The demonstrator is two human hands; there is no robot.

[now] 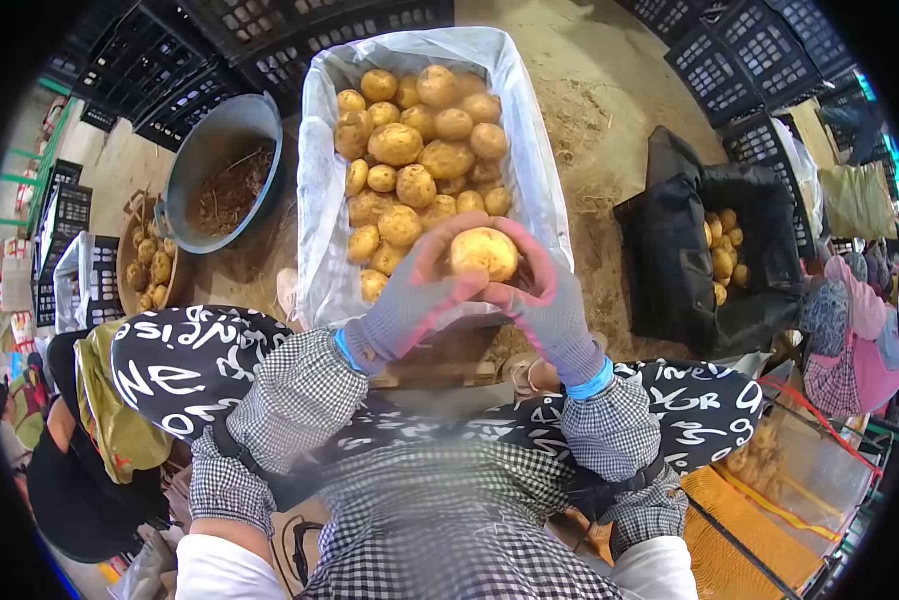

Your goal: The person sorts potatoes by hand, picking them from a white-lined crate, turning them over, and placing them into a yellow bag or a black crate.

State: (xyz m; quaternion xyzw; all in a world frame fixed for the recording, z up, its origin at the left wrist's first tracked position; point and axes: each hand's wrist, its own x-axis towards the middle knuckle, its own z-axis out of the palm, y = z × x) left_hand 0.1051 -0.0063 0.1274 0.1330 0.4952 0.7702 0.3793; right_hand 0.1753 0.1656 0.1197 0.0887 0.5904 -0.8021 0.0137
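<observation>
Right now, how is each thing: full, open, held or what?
Potato: held up between both hands
Left hand: gloved, curled on the potato
Right hand: gloved, curled on the potato
White-lined crate: open, many potatoes inside
Black-lined crate: open, some potatoes inside
Tub: open, brown bits inside
Basket: open, potatoes inside

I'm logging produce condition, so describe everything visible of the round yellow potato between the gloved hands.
The round yellow potato looks whole, with faint darker marks. The grey-and-pink gloved left hand and matching gloved right hand hold it from both sides, above the near end of the rectangular, white-lined container. Its underside is hidden.
</observation>
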